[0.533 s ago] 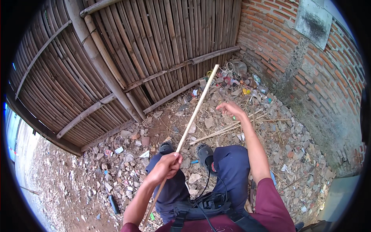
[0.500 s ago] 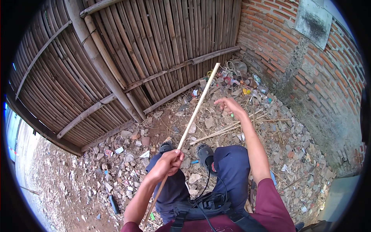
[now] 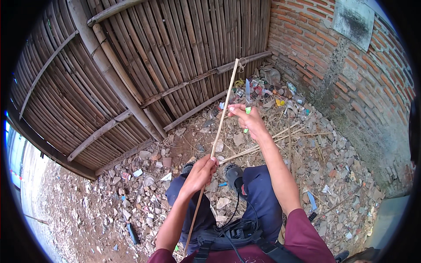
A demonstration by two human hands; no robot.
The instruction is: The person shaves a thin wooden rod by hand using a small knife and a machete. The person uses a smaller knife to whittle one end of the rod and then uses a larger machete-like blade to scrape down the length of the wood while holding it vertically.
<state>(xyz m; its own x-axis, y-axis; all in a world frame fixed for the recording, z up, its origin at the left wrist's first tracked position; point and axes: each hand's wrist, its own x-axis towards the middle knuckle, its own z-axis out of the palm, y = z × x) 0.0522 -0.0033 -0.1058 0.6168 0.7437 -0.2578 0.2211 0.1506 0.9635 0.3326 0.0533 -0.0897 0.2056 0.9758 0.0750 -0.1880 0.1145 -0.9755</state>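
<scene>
A long, thin bamboo strip [image 3: 221, 125] slants from my lap up toward the fence. My left hand [image 3: 201, 173] is closed around its lower part, above my knees. In my right hand [image 3: 249, 120] is a knife [image 3: 247, 93] with a green handle, its blade pointing up and away. The right fingertips are beside the upper part of the strip; whether they touch it I cannot tell. At the strip's top end a thin curl [image 3: 242, 63] shows. Several loose bamboo strips [image 3: 256, 148] lie on the ground beyond my right knee.
A bamboo fence [image 3: 175, 48] stands ahead and to the left. It meets a brick wall [image 3: 307, 48] on the right. Stones and litter [image 3: 140, 188] cover the ground. Coloured rubbish [image 3: 263, 85] is heaped in the corner. A dark object [image 3: 132, 233] lies at lower left.
My right hand has turned and moved left toward the strip, bringing the knife blade into sight. The left hand has risen a little, and the strip stands steeper.
</scene>
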